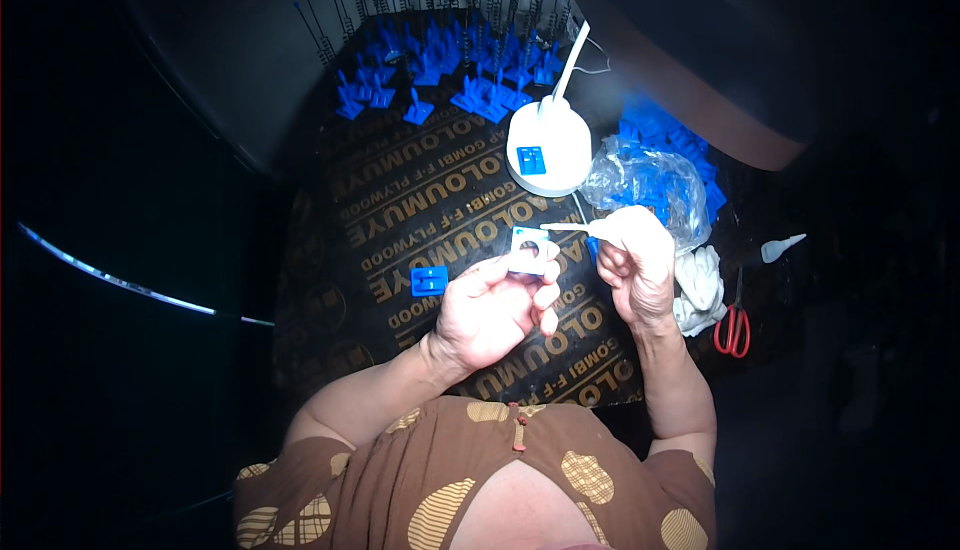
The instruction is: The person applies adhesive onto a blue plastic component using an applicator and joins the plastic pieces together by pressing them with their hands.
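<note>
My left hand [490,312] grips a small square plate [517,261] between thumb and fingers, tilted up. It looks pale in the glare, with a blue edge and a dark round spot partly behind the fingers. My right hand [640,260] pinches a thin white stick-like tool [568,228], its tip close to the plate's upper right corner; I cannot tell whether they touch. On the board left of my left hand lies a blue square base [429,281] with a raised middle. Another blue base [530,160] rests on the round white foot of a lamp [558,178].
Many blue bases [428,68] with upright springs and rods stand at the back. To the right are a clear plastic bag of blue parts [650,182], a crumpled white cloth [700,290], red-handled scissors [733,333] and a small pointed bottle [780,249]. A printed plywood board [390,220] lies underneath.
</note>
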Demonstrator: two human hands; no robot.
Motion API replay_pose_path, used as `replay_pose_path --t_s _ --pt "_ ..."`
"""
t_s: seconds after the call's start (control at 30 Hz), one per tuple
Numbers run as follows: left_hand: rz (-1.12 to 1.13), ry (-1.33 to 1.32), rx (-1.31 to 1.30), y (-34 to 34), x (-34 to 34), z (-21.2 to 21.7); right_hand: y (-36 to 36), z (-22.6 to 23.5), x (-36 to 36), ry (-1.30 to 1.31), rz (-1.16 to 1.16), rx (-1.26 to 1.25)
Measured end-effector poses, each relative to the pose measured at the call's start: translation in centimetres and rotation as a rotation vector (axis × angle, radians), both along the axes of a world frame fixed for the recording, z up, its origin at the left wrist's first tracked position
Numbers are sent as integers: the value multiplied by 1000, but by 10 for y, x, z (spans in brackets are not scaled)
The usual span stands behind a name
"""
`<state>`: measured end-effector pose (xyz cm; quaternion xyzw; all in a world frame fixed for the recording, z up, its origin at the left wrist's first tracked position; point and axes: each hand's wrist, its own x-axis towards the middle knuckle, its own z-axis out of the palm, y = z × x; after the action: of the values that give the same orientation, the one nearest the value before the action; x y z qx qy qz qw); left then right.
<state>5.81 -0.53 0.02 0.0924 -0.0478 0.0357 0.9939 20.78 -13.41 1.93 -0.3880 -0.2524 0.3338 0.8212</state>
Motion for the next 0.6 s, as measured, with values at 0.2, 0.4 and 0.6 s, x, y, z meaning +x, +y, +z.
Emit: replay_pose_path --t_s 0.2,0.4,0.6 --pt "32 -21 13 3 -1 1 1 0 0 7 -5 -17" --pt "42 28 2 4 -1 0 2 1 0 7 3 -19" --pt "60 -33 39 5 -1 -1 2 0 3 52 32 -18"
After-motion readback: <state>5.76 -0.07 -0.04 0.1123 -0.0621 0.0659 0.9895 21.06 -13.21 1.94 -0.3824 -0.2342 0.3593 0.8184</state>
